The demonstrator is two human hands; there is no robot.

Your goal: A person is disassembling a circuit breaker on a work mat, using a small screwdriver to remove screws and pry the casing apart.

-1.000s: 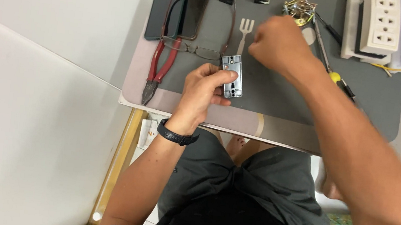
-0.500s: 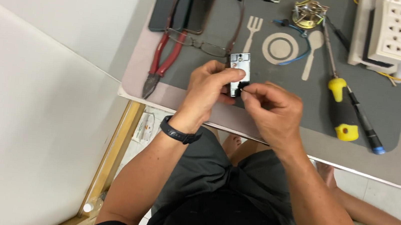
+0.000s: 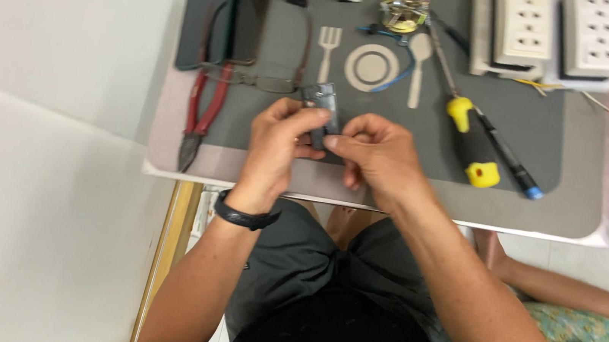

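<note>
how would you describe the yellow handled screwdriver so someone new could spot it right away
Start at the dark grey mat covering the small table, and look right of the two hands, below the white socket strips. The screwdriver lies slanted there, shaft pointing up-left toward the printed spoon shape. Its thick black-and-yellow handle sets it apart from the thin blue-tipped tool alongside.

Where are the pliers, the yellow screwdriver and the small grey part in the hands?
pliers (image 3: 204, 110), head view, on the red handles.
screwdriver (image 3: 472, 140), head view, on the yellow and black handle.
grey part (image 3: 323, 104), head view, on its top end above the fingers.
</note>
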